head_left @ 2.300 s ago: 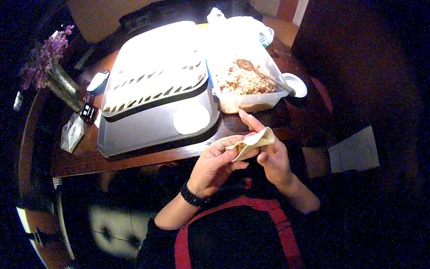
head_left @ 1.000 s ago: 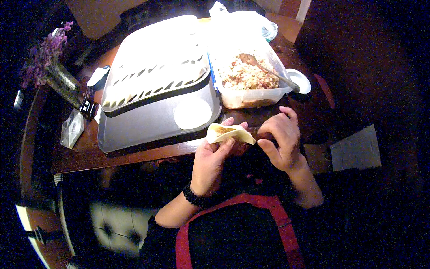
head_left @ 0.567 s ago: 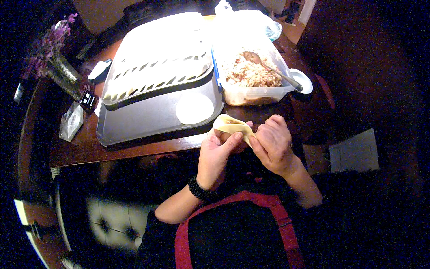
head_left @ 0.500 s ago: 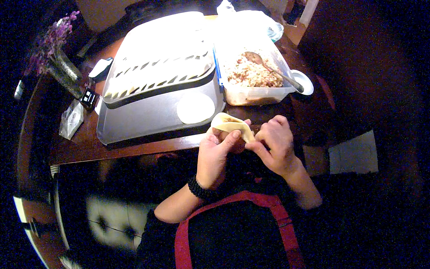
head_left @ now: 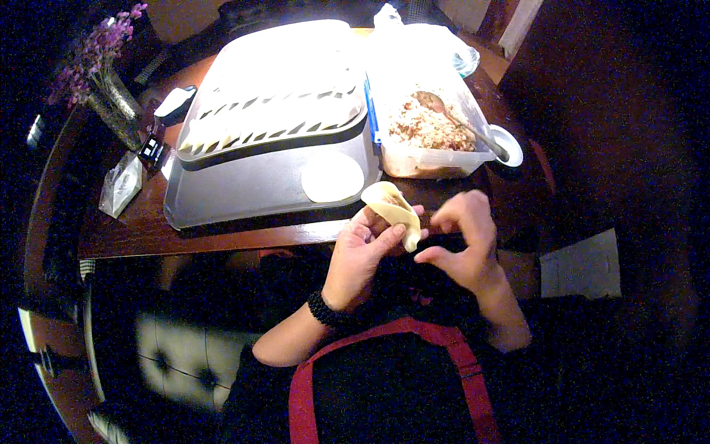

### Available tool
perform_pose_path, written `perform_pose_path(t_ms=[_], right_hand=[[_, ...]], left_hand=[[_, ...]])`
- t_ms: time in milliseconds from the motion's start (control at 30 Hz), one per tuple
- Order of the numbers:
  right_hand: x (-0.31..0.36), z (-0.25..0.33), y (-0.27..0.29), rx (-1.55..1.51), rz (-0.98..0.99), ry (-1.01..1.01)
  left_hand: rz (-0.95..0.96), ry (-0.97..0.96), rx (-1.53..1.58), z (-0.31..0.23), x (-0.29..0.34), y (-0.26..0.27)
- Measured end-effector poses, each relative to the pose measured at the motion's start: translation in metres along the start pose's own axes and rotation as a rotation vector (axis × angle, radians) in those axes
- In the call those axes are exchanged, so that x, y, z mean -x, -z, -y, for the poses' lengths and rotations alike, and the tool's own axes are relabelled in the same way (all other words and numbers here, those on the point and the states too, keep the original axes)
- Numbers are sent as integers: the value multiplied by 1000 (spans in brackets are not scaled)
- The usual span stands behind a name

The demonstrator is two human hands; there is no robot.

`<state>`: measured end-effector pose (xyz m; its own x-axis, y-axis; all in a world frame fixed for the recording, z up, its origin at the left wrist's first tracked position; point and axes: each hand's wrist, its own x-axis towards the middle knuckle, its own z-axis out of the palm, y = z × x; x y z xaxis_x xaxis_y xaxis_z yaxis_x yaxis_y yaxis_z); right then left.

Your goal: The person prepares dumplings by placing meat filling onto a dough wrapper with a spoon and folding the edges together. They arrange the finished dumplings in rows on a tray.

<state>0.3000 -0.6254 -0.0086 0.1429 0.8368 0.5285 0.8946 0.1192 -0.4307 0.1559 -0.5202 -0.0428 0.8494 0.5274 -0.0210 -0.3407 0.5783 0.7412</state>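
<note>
My left hand (head_left: 364, 248) holds a half-folded dumpling (head_left: 392, 211), its thumb pressing the dough near the lower end. Pale dough is folded over, and a bit of brownish filling shows in the gap at its upper side. To the right of it, my right hand (head_left: 467, 240) is off the dough, thumb and curled fingers apart with nothing between them. Beyond the dumpling a round flat wrapper (head_left: 332, 178) lies on the dark grey tray (head_left: 244, 194). Minced filling (head_left: 425, 126) fills part of a clear plastic container (head_left: 436, 164), and a metal spoon (head_left: 477, 133) rests in it.
A white tray (head_left: 194, 154) with rows of dumplings, overexposed, sits on the grey tray's far part. A small white dish (head_left: 510, 150) stands right of the container. At the left are a flower vase (head_left: 122, 111) and a clear plastic packet (head_left: 122, 185).
My right hand has let go of the dough's end and moved slightly away to the right, its thumb and fingers parting. My left hand has tilted the dumpling more upright.
</note>
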Motion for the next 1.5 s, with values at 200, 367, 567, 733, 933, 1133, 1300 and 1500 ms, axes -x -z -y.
perform_pose_path(t_ms=[200,367,567,733,933,1133,1300,1500], right_hand=[[-14,-16,-14,-468,150,-10],[-15,-11,-11,-393,175,15],[-13,10,-12,-315,22,-72],[-13,10,-13,-162,22,20],[-13,21,-18,-61,-52,27],[-12,20,-23,54,-102,94],[-12,23,-24,191,-135,142],[-8,10,-26,204,-127,214]], left_hand=[[168,28,-207,3,3,-1],[116,53,-306,5,3,5],[48,-48,-164,7,3,0],[-22,-99,-256,13,5,4],[-39,-124,-184,13,7,2],[-62,-161,-133,18,10,2],[-70,-151,-193,20,12,4],[-55,-92,-158,19,13,3]])
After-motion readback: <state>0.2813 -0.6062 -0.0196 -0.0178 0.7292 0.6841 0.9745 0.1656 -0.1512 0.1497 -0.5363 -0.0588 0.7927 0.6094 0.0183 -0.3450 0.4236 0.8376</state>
